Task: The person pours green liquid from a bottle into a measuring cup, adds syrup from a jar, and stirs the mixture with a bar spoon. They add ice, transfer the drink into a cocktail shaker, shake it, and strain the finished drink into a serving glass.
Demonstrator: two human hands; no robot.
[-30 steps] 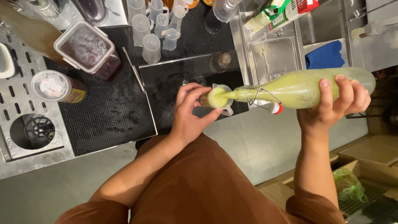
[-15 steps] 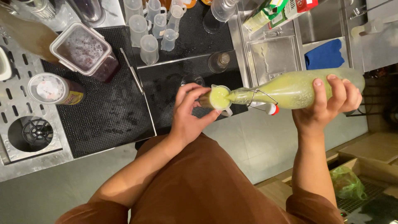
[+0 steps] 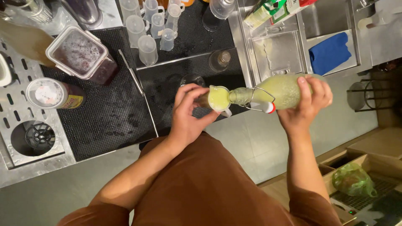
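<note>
Stainless steel bar counter (image 3: 259, 125) carries black ribbed rubber mats (image 3: 104, 117), and over their near edge the work goes on. The clear glass swing-top bottle of pale green juice (image 3: 278, 92) lies tipped almost level in the air, mouth to the person's left. The right hand (image 3: 307, 104) is wrapped round its fat body, fingers pressed over the top. Full glass of this kind is likely heavy, hard and perhaps slick, so the wide belly seems the sound place to hold; the wire bail and stopper hang loose below the neck. The left hand (image 3: 188, 115) curls about the small clear plastic measuring cup (image 3: 219, 99), pinching its wall just under the bottle's mouth; green liquid fills it near the brim. It probably weighs little and would spill if squeezed or tilted.
</note>
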